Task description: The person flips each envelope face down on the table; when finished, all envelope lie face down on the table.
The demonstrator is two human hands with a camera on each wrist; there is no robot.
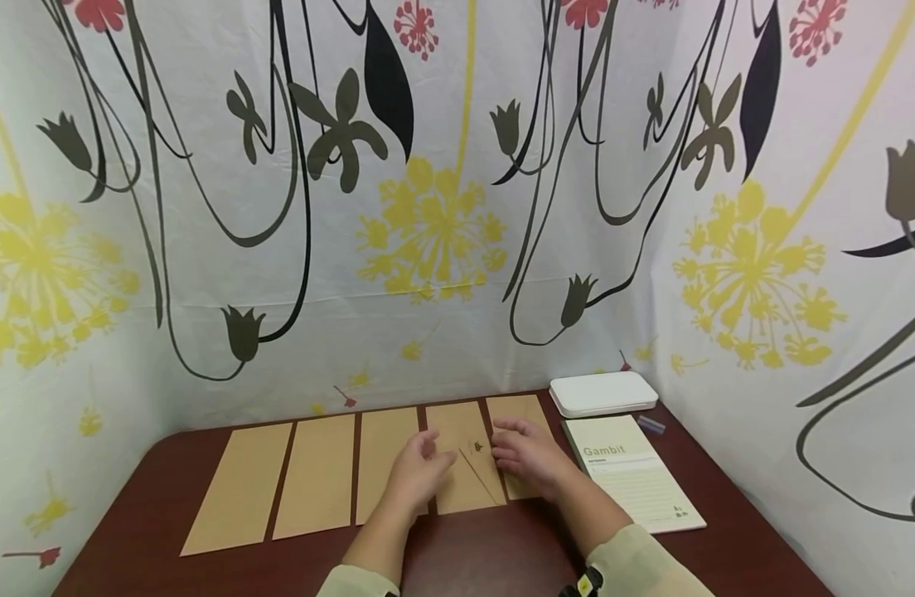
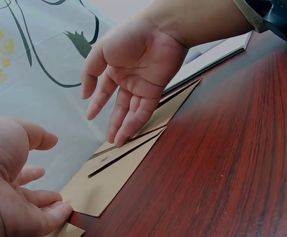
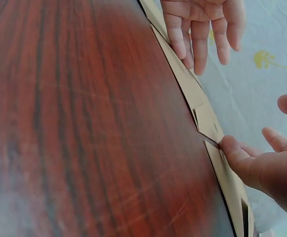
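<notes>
Several brown kraft-paper pieces, envelope-like, lie in a row on the dark red wooden table. My two hands are at opposite sides of one kraft piece, which bears a small dark print and a slanting flap edge. At its left side, my left hand touches the paper with relaxed, slightly bent fingertips. My right hand reaches the other side, partly over the rightmost kraft piece. In the right wrist view, the fingertips of the right hand touch the paper's edge. Neither hand grips anything.
Right of the row lies a notebook marked "Gambit". Behind it is a white case, with a small greyish-blue item beside it. Patterned floral cloth stands along the table's back and sides.
</notes>
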